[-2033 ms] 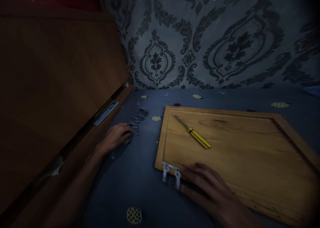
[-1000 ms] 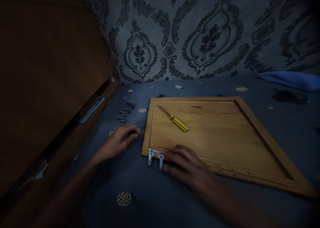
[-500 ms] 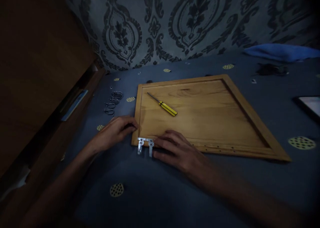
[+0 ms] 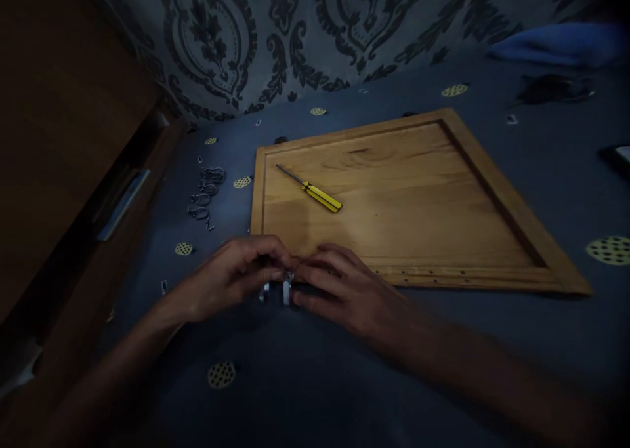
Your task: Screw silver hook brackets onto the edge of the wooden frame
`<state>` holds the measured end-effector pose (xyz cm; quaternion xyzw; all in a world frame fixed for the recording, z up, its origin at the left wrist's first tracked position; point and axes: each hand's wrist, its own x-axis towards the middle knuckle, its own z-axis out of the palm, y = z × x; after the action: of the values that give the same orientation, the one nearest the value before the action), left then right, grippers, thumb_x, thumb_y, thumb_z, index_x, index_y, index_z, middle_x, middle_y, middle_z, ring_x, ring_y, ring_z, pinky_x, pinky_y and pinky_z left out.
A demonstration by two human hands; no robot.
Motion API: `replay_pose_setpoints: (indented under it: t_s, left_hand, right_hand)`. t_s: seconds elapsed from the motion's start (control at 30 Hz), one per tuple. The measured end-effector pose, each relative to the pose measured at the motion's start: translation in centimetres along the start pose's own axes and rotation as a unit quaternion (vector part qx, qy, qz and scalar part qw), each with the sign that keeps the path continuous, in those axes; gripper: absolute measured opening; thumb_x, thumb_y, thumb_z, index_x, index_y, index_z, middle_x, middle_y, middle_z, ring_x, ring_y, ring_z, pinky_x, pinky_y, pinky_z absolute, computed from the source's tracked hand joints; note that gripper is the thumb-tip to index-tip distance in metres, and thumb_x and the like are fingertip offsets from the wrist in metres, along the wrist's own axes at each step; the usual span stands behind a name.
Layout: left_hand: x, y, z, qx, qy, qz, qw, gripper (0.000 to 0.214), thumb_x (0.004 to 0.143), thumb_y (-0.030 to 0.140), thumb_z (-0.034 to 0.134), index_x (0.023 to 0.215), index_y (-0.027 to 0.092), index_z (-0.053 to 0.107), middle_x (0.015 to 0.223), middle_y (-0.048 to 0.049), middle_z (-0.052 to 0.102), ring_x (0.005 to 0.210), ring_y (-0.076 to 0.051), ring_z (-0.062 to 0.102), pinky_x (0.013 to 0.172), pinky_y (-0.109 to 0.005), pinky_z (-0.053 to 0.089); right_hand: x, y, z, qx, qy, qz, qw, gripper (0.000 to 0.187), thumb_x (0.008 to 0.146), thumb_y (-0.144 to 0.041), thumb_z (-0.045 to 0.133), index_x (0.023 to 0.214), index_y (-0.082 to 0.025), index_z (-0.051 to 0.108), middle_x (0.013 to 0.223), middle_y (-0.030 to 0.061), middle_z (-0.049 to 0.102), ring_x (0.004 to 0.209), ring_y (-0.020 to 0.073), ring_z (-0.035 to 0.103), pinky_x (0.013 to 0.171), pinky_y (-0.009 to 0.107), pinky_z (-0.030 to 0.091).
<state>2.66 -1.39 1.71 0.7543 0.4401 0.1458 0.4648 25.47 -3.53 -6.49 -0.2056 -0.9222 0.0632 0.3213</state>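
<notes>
Both hands have met at the near left corner of the wooden door (image 4: 403, 199); half a second ago the left hand (image 4: 236, 274) lay beside its edge. The wooden door lies flat on the blue spotted cover (image 4: 315, 382), a steady bed for the work. The right hand (image 4: 344, 290) presses fingers spread flat on the near rim, likely pinning it. The left fingers curl over the hinge; whether they pinch it I cannot tell. The screwdriver (image 4: 310, 189) rests within reach, tip toward the far left. The hinge (image 4: 285, 292) sits at that corner, its two metal tabs pointing toward the person, across the rim.
</notes>
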Motion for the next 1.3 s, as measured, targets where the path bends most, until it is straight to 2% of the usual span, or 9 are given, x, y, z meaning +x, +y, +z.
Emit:
replay_pose_setpoints:
  t_s: [0.13, 0.37, 0.6, 0.8, 1.03, 1.17, 1.3]
  left_hand:
    - [0.09, -0.11, 0.48, 0.041, 0.002, 0.022, 0.999, 0.013, 0.097, 0.024, 0.056, 0.098, 0.019, 0.067, 0.093, -0.0029, 0.072, 0.085, -0.016, 0.066, 0.075, -0.026, 0.050]
    - [0.12, -0.34, 0.39, 0.077, -0.005, 0.019, 0.997, 0.014, 0.098, 0.024, 0.055, 0.102, 0.020, 0.067, 0.094, -0.0014, 0.071, 0.086, -0.016, 0.066, 0.074, -0.024, 0.049]
    - [0.08, -0.27, 0.63, 0.086, -0.006, 0.004, 0.996, 0.014, 0.096, 0.024, 0.055, 0.101, 0.020, 0.068, 0.090, -0.0021, 0.070, 0.084, -0.016, 0.065, 0.069, -0.024, 0.049]
    - [0.00, -0.11, 0.54, 0.086, -0.004, 0.005, 0.996, 0.013, 0.096, 0.025, 0.056, 0.094, 0.019, 0.067, 0.091, -0.0029, 0.071, 0.083, -0.017, 0.066, 0.068, -0.024, 0.049]
    - [0.07, -0.01, 0.31, 0.109, -0.007, 0.033, 0.993, 0.011, 0.095, 0.019, 0.059, 0.095, 0.020, 0.070, 0.091, -0.0013, 0.073, 0.083, -0.016, 0.068, 0.075, -0.026, 0.049]
    - [0.04, -0.09, 0.35, 0.121, -0.003, 0.039, 0.992, 0.012, 0.096, 0.018, 0.059, 0.095, 0.020, 0.070, 0.091, -0.0008, 0.073, 0.084, -0.016, 0.068, 0.077, -0.026, 0.049]
    - [0.14, -0.27, 0.37, 0.127, -0.012, 0.050, 0.991, 0.012, 0.096, 0.016, 0.058, 0.095, 0.019, 0.070, 0.092, -0.0009, 0.074, 0.085, -0.016, 0.069, 0.078, -0.026, 0.050]
  right_hand:
    - [-0.23, 0.03, 0.41, -0.017, 0.006, 0.002, 1.000, 0.023, 0.105, -0.016, 0.049, 0.118, -0.018, 0.068, 0.118, 0.0090, 0.071, 0.111, 0.0246, 0.056, 0.105, 0.048, 0.048]
    - [-0.23, -0.01, 0.31, -0.017, -0.001, -0.001, 1.000, 0.020, 0.103, -0.015, 0.052, 0.115, -0.016, 0.068, 0.119, 0.0110, 0.070, 0.112, 0.0264, 0.056, 0.103, 0.050, 0.050]
    - [-0.10, -0.01, 0.22, -0.041, -0.010, 0.000, 0.999, 0.020, 0.104, -0.018, 0.053, 0.114, -0.018, 0.071, 0.114, 0.0096, 0.071, 0.109, 0.0258, 0.058, 0.103, 0.049, 0.051]
    - [0.02, -0.18, 0.02, -0.044, -0.029, 0.010, 0.999, 0.027, 0.107, -0.021, 0.047, 0.115, -0.020, 0.072, 0.113, 0.0091, 0.071, 0.106, 0.0240, 0.060, 0.101, 0.046, 0.052]
    - [0.32, -0.10, -0.26, -0.040, -0.005, 0.003, 0.999, 0.031, 0.108, -0.022, 0.043, 0.113, -0.017, 0.073, 0.112, 0.0095, 0.072, 0.104, 0.0246, 0.060, 0.099, 0.045, 0.054]
    - [0.44, -0.18, -0.25, -0.037, -0.006, 0.015, 0.999, 0.034, 0.109, -0.023, 0.041, 0.112, -0.020, 0.074, 0.110, 0.0083, 0.073, 0.104, 0.0237, 0.061, 0.098, 0.043, 0.055]
    - [0.38, -0.32, -0.10, -0.046, 0.006, 0.014, 0.999, 0.030, 0.108, -0.022, 0.044, 0.109, -0.019, 0.074, 0.108, 0.0082, 0.073, 0.103, 0.0246, 0.061, 0.097, 0.043, 0.054]
